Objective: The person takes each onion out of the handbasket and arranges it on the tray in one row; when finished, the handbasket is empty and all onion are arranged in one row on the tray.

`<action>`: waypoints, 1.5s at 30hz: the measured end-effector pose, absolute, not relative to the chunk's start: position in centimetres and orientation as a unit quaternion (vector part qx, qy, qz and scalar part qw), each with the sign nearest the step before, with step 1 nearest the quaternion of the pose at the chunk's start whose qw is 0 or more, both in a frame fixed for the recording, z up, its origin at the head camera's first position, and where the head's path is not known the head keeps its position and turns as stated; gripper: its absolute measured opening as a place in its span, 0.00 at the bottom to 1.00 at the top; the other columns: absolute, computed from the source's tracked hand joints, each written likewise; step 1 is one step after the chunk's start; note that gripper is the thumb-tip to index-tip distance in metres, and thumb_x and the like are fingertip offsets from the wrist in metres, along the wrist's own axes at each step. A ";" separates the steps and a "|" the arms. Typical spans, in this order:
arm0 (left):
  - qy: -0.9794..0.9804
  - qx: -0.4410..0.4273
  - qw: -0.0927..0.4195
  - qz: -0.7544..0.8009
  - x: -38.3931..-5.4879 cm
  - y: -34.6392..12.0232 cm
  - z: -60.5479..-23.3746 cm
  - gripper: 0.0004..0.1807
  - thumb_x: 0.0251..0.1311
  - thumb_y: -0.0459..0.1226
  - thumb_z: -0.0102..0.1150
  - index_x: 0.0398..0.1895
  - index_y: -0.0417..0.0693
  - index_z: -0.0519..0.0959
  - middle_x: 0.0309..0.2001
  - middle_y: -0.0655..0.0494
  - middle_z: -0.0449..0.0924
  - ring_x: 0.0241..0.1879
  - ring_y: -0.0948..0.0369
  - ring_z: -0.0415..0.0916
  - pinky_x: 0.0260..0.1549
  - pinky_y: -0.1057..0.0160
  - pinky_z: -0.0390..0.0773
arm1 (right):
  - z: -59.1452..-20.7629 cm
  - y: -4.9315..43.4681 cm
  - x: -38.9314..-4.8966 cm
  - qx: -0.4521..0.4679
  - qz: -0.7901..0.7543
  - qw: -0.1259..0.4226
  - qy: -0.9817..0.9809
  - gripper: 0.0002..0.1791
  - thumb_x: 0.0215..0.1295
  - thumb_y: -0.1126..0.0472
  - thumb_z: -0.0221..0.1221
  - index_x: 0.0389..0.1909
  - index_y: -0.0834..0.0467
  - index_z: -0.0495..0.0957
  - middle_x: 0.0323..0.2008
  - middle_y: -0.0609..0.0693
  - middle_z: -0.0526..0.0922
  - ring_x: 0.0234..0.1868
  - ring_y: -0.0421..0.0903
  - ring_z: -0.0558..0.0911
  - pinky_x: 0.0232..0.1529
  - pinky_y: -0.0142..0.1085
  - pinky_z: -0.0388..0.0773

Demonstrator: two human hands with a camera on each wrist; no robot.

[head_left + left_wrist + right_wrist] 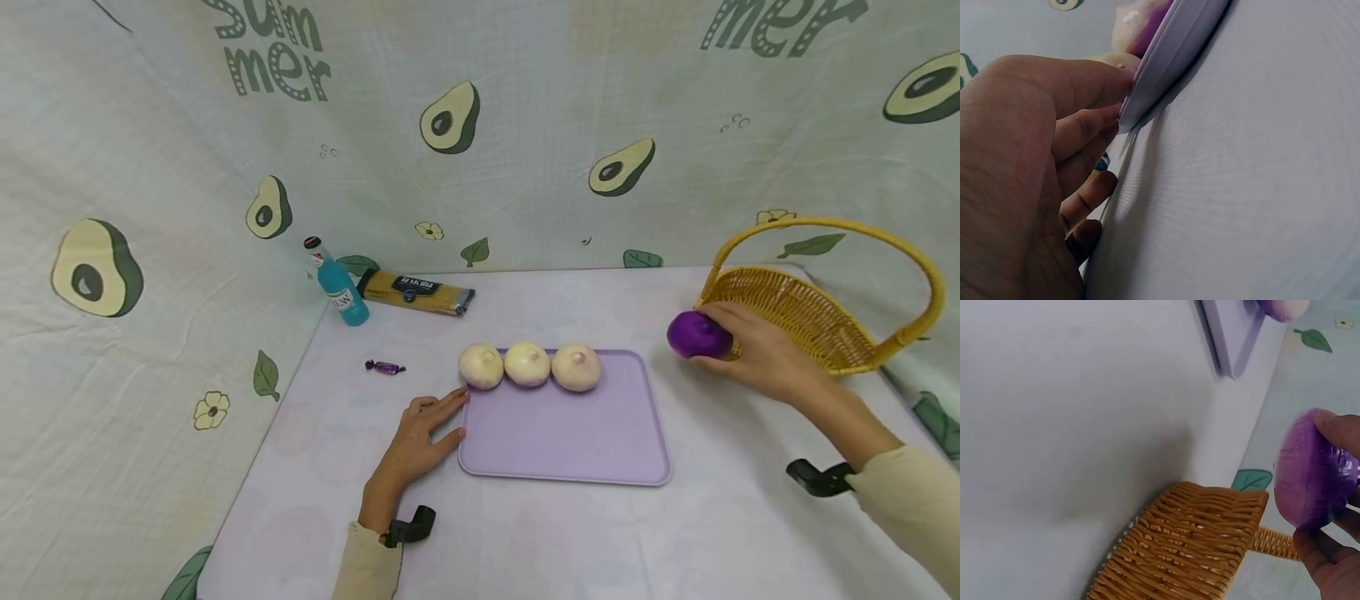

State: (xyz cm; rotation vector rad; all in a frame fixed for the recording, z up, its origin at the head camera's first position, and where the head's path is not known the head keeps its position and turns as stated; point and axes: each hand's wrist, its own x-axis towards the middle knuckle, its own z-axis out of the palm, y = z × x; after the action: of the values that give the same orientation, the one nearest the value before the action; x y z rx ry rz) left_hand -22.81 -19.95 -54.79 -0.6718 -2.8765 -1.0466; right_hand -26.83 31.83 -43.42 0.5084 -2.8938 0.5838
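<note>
My right hand [757,346] grips a purple turnip [699,335] in the air beside the front left of a yellow wicker basket [847,329]. In the right wrist view, thumb and fingertips hold the turnip [1313,472] from opposite sides, and its paler face shows. A lilac tray [562,437] lies in the middle of the table. Three cream turnips with purple undersides, the rightmost turnip [577,367] among them, sit in a row along its back edge. With thumb and fingertips, my left hand [420,437] touches the tray's left edge; the left wrist view shows the tray rim [1147,87] against them.
At the back left stand a blue bottle [339,283] and, lying beside it, a yellow pasta pack [417,293]. A purple-wrapped candy [386,367] lies left of the tray. The basket's tall handle [832,223] arches up at the right. An avocado-print cloth [525,225] hangs behind the table.
</note>
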 end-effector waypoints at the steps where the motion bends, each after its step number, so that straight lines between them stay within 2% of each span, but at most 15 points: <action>1: -0.918 -0.215 0.005 -0.333 -22.8 -19.9 -54.8 0.30 0.67 0.49 0.61 0.72 0.64 0.70 0.73 0.71 0.63 0.60 0.57 0.62 0.59 0.43 0.60 | -43.5 31.8 -26.8 0.173 0.196 0.077 -0.962 0.43 0.52 0.58 0.76 0.67 0.66 0.67 0.63 0.69 0.68 0.59 0.69 0.69 0.52 0.67 0.70; 7: -0.917 -0.219 0.010 -0.332 -22.7 -19.9 -54.8 0.30 0.67 0.49 0.61 0.72 0.62 0.70 0.73 0.68 0.64 0.59 0.56 0.62 0.59 0.42 0.60 | -43.8 31.2 -26.9 0.189 0.208 0.083 -0.956 0.43 0.51 0.60 0.76 0.66 0.66 0.68 0.62 0.69 0.69 0.59 0.69 0.69 0.51 0.66 0.71; 20: -0.920 -0.217 0.007 -0.327 -23.0 -20.0 -54.9 0.30 0.67 0.49 0.60 0.72 0.64 0.70 0.73 0.70 0.63 0.60 0.56 0.62 0.59 0.43 0.59 | -44.4 30.2 -26.8 0.184 0.206 0.062 -0.959 0.42 0.54 0.55 0.75 0.67 0.66 0.68 0.65 0.71 0.66 0.62 0.72 0.67 0.55 0.67 0.68; 34: -0.916 -0.221 0.007 -0.334 -22.8 -19.8 -54.7 0.30 0.67 0.48 0.61 0.72 0.60 0.70 0.73 0.65 0.64 0.59 0.54 0.63 0.59 0.43 0.60 | -45.2 28.3 -26.8 0.181 0.208 0.032 -0.961 0.41 0.56 0.56 0.74 0.68 0.65 0.68 0.66 0.69 0.66 0.65 0.70 0.65 0.59 0.66 0.65; 45: -0.919 -0.219 0.005 -0.327 -22.9 -19.9 -54.9 0.30 0.67 0.49 0.60 0.73 0.63 0.69 0.73 0.69 0.62 0.60 0.56 0.63 0.59 0.43 0.60 | -46.2 27.2 -27.0 0.198 0.225 0.021 -0.954 0.42 0.56 0.55 0.74 0.68 0.66 0.68 0.67 0.69 0.66 0.65 0.70 0.65 0.59 0.66 0.64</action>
State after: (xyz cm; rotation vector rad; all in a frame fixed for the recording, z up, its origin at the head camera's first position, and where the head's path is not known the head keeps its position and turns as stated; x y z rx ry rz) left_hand -22.91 -19.95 -54.95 -0.6858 -2.8777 -1.0245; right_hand -27.04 27.19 -46.18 0.6150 -2.9570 0.6974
